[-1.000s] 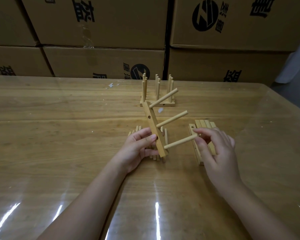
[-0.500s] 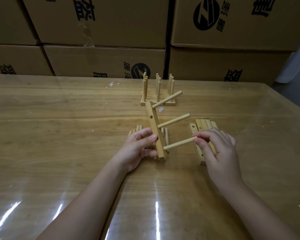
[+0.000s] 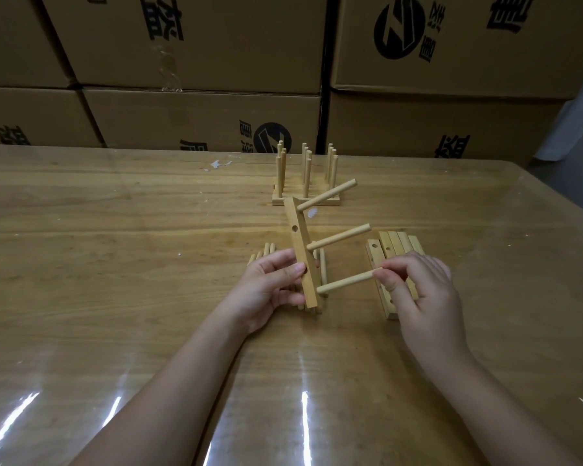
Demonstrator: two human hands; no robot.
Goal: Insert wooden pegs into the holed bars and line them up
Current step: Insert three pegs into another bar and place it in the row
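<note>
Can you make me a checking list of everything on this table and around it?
Surface: wooden table under a clear glossy sheet.
Job's things: holed bar with three pegs, tilted; loose pegs under it; spare bars at right; finished pegged bars at back.
Clutter: white scraps near the far edge.
Grips: left hand holds the holed bar; right hand pinches its lowest peg.
Cables: nothing seen.
Surroundings: stacked cardboard boxes behind the table.

1 held bar (image 3: 300, 250) carrying 3 pegs (image 3: 339, 236); 5 bare bars (image 3: 394, 243); finished bars (image 3: 305, 200) at back, probably 4, they overlap; 6 cardboard boxes (image 3: 199, 119).
</note>
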